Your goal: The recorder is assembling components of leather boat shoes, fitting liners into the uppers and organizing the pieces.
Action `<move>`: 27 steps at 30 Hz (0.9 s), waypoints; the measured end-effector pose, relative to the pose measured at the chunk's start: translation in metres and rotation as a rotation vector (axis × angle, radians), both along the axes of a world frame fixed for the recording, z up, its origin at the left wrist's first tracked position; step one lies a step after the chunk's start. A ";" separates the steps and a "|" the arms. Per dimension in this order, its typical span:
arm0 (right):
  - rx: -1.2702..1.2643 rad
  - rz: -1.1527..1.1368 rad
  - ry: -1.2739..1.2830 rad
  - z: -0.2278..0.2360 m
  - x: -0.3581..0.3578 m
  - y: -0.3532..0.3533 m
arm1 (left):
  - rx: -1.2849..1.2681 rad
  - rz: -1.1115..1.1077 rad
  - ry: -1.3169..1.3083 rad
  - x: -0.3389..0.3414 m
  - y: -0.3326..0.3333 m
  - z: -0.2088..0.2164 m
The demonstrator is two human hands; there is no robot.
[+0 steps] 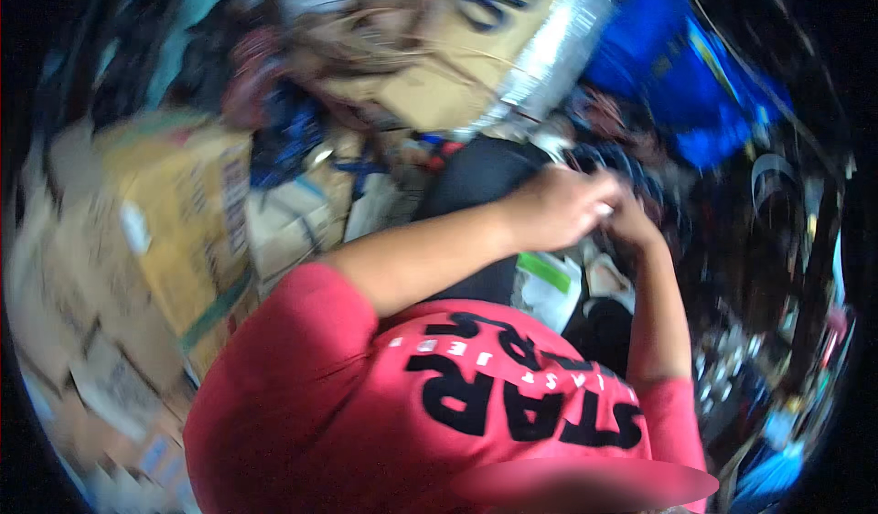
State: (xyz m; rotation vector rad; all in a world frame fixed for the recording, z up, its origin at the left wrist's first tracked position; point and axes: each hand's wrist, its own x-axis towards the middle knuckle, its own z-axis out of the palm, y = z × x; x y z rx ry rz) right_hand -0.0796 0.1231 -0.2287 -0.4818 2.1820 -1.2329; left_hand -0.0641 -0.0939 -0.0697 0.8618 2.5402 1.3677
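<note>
My left hand (560,205) reaches across from the left and meets my right hand (633,221) in front of my bent leg in dark trousers (480,180). The fingers of both hands are curled in and close together, blurred by motion. A small pale spot shows between them; whether it is a held thing I cannot tell. Just behind the hands lies a dark bundle with lighter stripes (631,168), partly covered by them; its kind is unclear. Below the hands, a white sheet or packet with a green band (549,281) rests beside my leg.
Flattened cardboard and boxes (183,203) are piled at the left. A large cardboard piece (439,89) and shiny silver wrapping (558,48) lie ahead. Blue plastic sheeting (658,66) is at the far right. Dark mixed clutter (732,358) fills the right side.
</note>
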 end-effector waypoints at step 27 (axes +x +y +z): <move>-0.292 -0.685 -0.033 0.115 0.093 -0.027 | -0.424 1.496 0.171 -0.135 -0.346 0.106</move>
